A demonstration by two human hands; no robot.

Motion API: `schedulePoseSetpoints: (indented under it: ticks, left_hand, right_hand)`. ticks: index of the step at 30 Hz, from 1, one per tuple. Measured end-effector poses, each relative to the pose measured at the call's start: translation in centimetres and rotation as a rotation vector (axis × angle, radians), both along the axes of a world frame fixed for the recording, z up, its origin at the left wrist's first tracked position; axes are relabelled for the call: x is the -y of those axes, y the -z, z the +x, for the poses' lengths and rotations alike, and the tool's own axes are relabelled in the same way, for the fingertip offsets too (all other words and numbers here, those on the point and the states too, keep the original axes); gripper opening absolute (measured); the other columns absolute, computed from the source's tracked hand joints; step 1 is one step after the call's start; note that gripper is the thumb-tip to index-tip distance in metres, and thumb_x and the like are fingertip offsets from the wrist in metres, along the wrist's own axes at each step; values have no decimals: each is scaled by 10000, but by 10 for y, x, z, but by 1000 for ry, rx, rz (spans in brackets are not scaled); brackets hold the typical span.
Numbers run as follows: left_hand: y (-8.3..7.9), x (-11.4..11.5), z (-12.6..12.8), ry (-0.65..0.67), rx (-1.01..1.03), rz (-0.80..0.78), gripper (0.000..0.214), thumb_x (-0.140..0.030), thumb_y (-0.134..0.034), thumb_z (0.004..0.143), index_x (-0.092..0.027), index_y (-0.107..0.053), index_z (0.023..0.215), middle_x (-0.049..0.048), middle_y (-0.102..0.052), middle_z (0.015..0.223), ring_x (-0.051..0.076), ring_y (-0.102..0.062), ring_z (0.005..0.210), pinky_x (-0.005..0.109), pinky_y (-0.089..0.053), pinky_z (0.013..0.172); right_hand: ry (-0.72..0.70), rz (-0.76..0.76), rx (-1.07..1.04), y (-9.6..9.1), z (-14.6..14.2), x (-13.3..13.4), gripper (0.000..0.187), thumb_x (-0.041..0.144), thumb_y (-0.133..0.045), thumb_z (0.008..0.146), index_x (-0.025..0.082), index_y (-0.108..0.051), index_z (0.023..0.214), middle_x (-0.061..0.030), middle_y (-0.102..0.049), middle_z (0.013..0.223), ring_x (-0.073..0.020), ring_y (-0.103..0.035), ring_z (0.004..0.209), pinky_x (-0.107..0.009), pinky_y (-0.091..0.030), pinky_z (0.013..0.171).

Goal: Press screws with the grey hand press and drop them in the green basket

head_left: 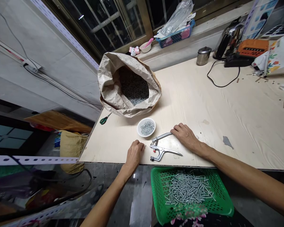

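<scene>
My left hand (pixel 135 153) rests on the table's front edge with its fingers pinched on a small metal piece, right beside the jaws of the silver hand press pliers (pixel 161 147). The pliers lie flat on the pale wooden table (pixel 203 104). My right hand (pixel 185 135) lies on the table with fingers curled over the end of the pliers' upper handle. Just behind the pliers stands a small white bowl (pixel 146 127) with several small metal parts. A green plastic basket (pixel 190 194) with many small metal pieces sits below the table edge, on my lap.
An open paper sack (pixel 127 85) of dark metal parts stands at the back left, green-handled scissors (pixel 104 119) beside it. A steel canister (pixel 203 55), kettle (pixel 228 39) with black cord, orange device (pixel 252 48) and blue basket (pixel 176 36) line the far edge and sill.
</scene>
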State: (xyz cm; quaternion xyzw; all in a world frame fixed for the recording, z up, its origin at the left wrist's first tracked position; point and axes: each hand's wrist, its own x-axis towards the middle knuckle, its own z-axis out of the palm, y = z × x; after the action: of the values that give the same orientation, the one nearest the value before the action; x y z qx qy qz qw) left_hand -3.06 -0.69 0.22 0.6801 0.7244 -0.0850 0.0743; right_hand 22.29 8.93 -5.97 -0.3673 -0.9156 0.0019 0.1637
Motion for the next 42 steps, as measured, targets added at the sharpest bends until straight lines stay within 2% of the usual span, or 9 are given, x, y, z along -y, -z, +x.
schedulePoseSetpoints:
  ticks: [8, 11, 16, 18, 20, 23, 28, 37, 42]
  left_hand:
    - [10, 1, -3, 107, -30, -4, 281, -135, -346, 919, -182, -610, 834, 73, -576, 874, 198, -528, 843, 285, -391, 718]
    - [17, 6, -9, 112, -15, 32, 285, -110, -330, 909, -183, -596, 835, 70, -575, 882, 192, -526, 830, 285, -397, 731]
    - [19, 16, -11, 23, -65, 57, 289, -117, -340, 906, -171, -604, 802, 88, -585, 844, 201, -549, 797, 293, -410, 716]
    - [17, 19, -8, -6, -51, 75, 294, -128, -346, 906, -164, -619, 804, 101, -602, 854, 211, -566, 812, 301, -422, 723]
    - [13, 22, -4, -44, 53, 126, 273, -162, -378, 902, -162, -641, 831, 107, -629, 888, 214, -588, 851, 304, -439, 751]
    - [8, 26, 8, -213, 419, 182, 222, -274, -480, 871, -169, -673, 900, 73, -680, 894, 185, -622, 811, 283, -468, 750]
    - [7, 31, 34, -500, 964, 113, 398, -480, -618, 742, -124, -717, 889, 61, -720, 782, 173, -627, 693, 264, -478, 657]
    - [14, 28, 41, -519, 1039, 103, 403, -499, -695, 639, -130, -740, 793, 80, -736, 766, 199, -645, 707, 283, -484, 673]
    - [18, 22, 37, -465, 945, 56, 396, -501, -664, 639, -129, -726, 760, 77, -723, 736, 185, -617, 667, 269, -452, 622]
  right_hand:
    - [67, -69, -105, -21, 1, 20, 218, 227, -543, 897, 180, -576, 1108, -94, -587, 1037, -228, -466, 937, -326, -342, 731]
    - [-84, -137, -98, -30, 0, 40, 180, 327, -558, 901, 184, -601, 1003, -62, -595, 927, -202, -481, 855, -319, -328, 723]
    - [-190, -195, -57, -17, -9, 56, 47, 222, -575, 887, 178, -582, 874, -31, -588, 862, -167, -486, 774, -301, -284, 688]
    - [-206, -139, -60, -10, -11, 56, 110, 143, -506, 904, 173, -563, 814, -24, -583, 821, -158, -472, 739, -307, -271, 678]
    - [-216, -51, -64, -8, -10, 56, 183, 117, -446, 919, 173, -552, 781, -24, -578, 784, -157, -451, 709, -317, -262, 666]
    - [-226, 59, -62, -10, -4, 58, 247, 104, -386, 937, 181, -558, 777, -20, -566, 740, -157, -423, 674, -327, -247, 638]
    - [-235, 163, -82, -12, 6, 62, 262, 76, -369, 941, 183, -580, 830, -11, -555, 708, -145, -418, 646, -327, -246, 599]
    - [-236, 250, -151, -5, 4, 61, 250, 95, -388, 946, 180, -567, 795, -7, -542, 690, -139, -414, 624, -328, -253, 574]
    - [-219, 222, -152, -6, 4, 60, 235, 94, -399, 933, 183, -557, 784, -7, -540, 693, -140, -405, 619, -327, -245, 576]
